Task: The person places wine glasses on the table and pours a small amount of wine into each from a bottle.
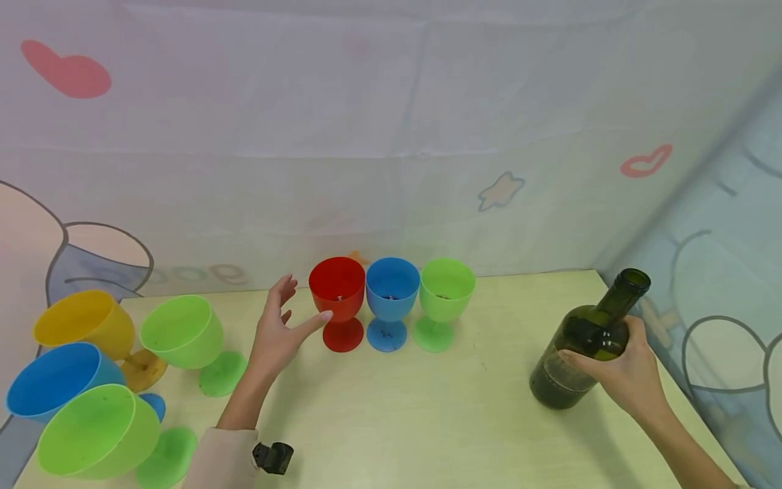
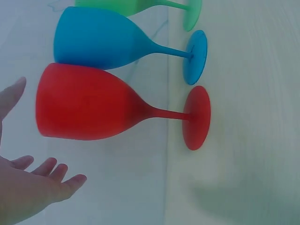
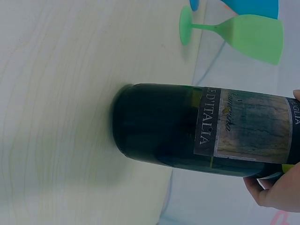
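Note:
In the head view my right hand (image 1: 632,380) grips a dark green wine bottle (image 1: 577,353) round its upper body. The bottle leans a little, its uncorked neck toward the upper right. Its paper label shows in the right wrist view, and its base is right at the tabletop. My left hand (image 1: 287,333) is beside a red goblet (image 1: 338,288), fingers spread and holding nothing. The thumb tip overlaps the red bowl in the head view. A blue goblet (image 1: 391,292) and a light green goblet (image 1: 444,292) stand upright in a row with the red one, bowls close together.
At the left of the pale wooden table (image 1: 421,421) stand several more goblets: a yellow one (image 1: 91,322), a blue one (image 1: 61,384) and two light green ones (image 1: 180,336). A printed cloth (image 1: 391,122) hangs behind the table's back edge.

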`<state>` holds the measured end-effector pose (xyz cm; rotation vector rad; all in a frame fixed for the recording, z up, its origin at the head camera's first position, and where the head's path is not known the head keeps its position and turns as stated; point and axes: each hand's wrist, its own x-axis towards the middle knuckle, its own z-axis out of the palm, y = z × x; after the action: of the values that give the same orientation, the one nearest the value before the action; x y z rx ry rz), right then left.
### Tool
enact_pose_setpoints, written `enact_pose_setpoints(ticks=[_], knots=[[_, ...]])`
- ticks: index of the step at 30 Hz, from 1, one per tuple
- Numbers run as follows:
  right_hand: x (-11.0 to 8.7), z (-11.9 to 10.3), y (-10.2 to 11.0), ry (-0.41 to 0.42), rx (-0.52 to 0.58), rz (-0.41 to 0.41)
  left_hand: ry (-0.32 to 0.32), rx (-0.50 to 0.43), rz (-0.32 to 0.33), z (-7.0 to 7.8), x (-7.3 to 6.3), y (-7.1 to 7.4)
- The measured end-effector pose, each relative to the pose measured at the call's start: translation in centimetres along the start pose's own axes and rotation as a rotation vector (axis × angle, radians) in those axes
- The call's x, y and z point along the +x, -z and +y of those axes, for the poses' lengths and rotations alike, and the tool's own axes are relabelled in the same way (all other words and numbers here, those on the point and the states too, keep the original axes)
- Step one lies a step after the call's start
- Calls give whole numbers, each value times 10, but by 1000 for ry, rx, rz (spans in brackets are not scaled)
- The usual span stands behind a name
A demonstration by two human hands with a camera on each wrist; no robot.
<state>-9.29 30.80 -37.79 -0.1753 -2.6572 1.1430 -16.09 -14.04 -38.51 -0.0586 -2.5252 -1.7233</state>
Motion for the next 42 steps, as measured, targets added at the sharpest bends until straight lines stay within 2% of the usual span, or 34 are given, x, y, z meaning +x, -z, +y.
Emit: enact_pose_setpoints(ticks=[9,13,19,22,27,33,42], knots=[[0,2,1,7,0,-5,-71,14,105,21,-27,20],[0,2,1,2,2,-8,-86,52,137,30,-39,32],[0,2,2,-12,3,-21,-64,145,190,41,-52,50],[0,2,2,-10,-3,-18,-15,196,239,45,-57,58],[0,2,2,-9,-4,-18,63,232,320,43,-62,70],[0,2,2,-8,-1,-20,63,242,415,35,-64,78],[0,2,2,-10,-5,-21,93,250,460,25,-65,83]])
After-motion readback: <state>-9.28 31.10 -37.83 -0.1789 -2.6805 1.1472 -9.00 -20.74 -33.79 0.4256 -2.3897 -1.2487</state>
